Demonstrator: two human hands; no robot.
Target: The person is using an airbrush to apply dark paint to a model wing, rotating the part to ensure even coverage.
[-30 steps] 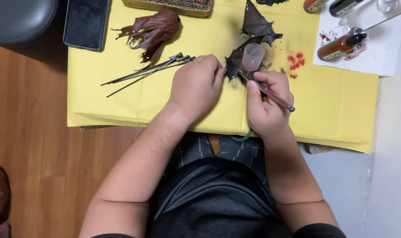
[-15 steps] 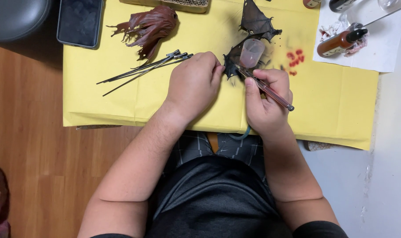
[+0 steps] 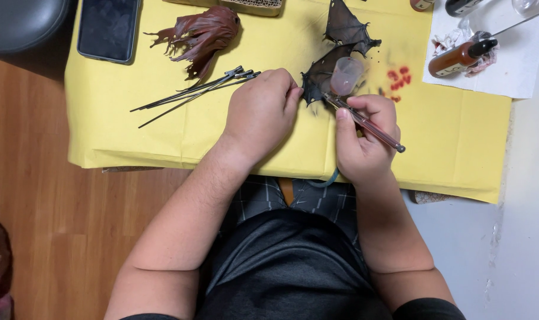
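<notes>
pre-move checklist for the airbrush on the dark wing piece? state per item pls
1. Right hand has a grip on the airbrush: ok.
2. Left hand steadies the dark wing piece at its edge: ok.
3. Airbrush tip at the wing: ok; exact gap cannot tell.
4. Paint level in the clear cup: cannot tell.
5. Yellow paper covers the work spot: ok; red spots already on it.
6. Phone lies well to the side of the airbrush: ok.

Dark bat-like model wing [image 3: 318, 77] flat on the yellow sheet, slim reddish airbrush [image 3: 364, 121] angled across, clear cup upright, tip at the wing
</notes>
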